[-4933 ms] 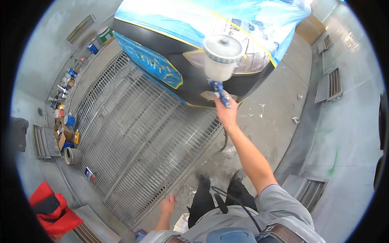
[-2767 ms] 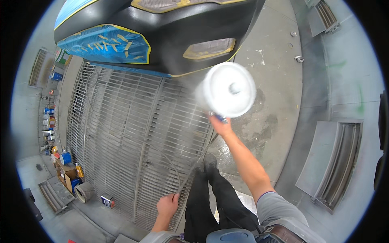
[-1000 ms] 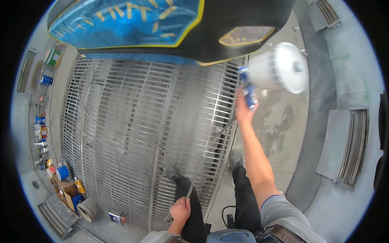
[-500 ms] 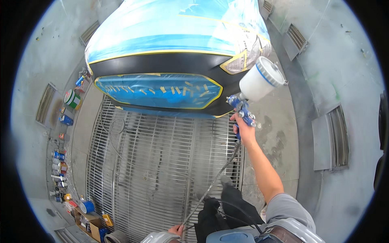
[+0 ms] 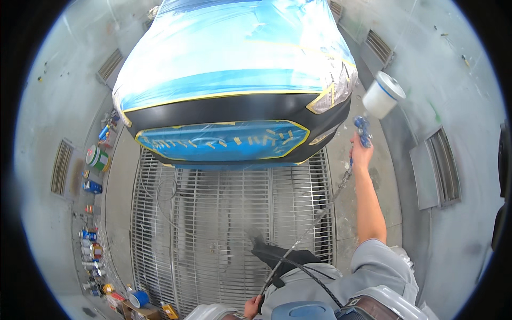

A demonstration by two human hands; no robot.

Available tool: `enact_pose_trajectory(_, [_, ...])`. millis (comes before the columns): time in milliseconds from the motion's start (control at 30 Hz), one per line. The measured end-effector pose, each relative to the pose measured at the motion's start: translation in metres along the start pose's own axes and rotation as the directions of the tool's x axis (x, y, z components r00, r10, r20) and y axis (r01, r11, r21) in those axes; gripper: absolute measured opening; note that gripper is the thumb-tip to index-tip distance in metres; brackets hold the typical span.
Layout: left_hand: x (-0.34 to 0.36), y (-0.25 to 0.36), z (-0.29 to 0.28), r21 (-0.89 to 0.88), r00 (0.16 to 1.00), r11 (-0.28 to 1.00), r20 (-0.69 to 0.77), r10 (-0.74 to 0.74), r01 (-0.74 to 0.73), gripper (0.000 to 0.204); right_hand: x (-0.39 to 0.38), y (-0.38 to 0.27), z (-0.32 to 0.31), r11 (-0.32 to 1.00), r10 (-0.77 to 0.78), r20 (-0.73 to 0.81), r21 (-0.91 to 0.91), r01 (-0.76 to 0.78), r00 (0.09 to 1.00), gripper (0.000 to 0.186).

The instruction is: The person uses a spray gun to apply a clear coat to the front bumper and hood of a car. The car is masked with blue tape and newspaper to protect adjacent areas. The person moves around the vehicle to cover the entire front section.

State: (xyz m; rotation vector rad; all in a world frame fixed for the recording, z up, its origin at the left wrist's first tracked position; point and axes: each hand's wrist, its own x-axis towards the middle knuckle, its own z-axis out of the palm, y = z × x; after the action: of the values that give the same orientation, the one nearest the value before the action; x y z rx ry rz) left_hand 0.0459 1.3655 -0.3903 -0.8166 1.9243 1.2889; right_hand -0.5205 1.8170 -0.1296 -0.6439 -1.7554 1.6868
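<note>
My right hand (image 5: 361,153) is wrapped round the grip of a blue paint spray gun (image 5: 362,129), held out to the right at arm's length. On top of the gun sits a tilted white paint cup (image 5: 383,95) with a blue band. An air hose (image 5: 285,253) runs from the grip down to my left hand (image 5: 252,306), whose fingers close round it low in front of me. Ahead stands a car front with a dark bumper (image 5: 224,110). Blue film (image 5: 218,144) edged with yellow tape covers its grille. The gun is just beyond the bumper's right corner, apart from it.
Masking sheet (image 5: 213,58) drapes the hood. Slatted metal grating (image 5: 218,213) forms the floor. Along the left wall stand several cans, a green-and-white bucket (image 5: 97,158) and a cardboard box (image 5: 141,312). Vents (image 5: 445,166) line the walls. A second dark hose (image 5: 314,280) crosses my body.
My right hand has carried the spray gun rightward, past the bumper's corner. My view has shifted, so the car sits lower in it. My left hand stays on the hose.
</note>
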Motion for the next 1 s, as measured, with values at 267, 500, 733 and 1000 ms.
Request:
enact_pose_trajectory(267, [0.035, 0.123, -0.181, 0.190, 0.966, 0.950, -0.025, 0.256, -0.247, 0.035, -0.025, -0.129, 0.108, 0.956, 0.278, 0.460, -0.214, -0.199, 0.843, 0.024])
enact_pose_trajectory(500, [0.057, 0.207, -0.272, 0.188, 0.890, 0.880, -0.057, 0.453, -0.436, 0.030, 0.028, -0.145, 0.108, 0.837, 0.150, 0.078, -0.541, -0.085, 0.986, 0.032])
enact_pose_trajectory(733, [0.102, 0.215, -0.341, 0.206, 0.861, 0.838, 0.057, 0.505, -0.505, 0.033, -0.033, -0.172, 0.163, 0.843, 0.149, 0.103, -0.533, -0.072, 0.983, 0.035])
enact_pose_trajectory(1000, [0.141, 0.140, -0.506, 0.280, 0.872, 0.830, 0.243, 0.424, -0.482, 0.038, -0.169, -0.185, 0.328, 0.844, 0.168, 0.178, -0.535, -0.047, 0.970, 0.025])
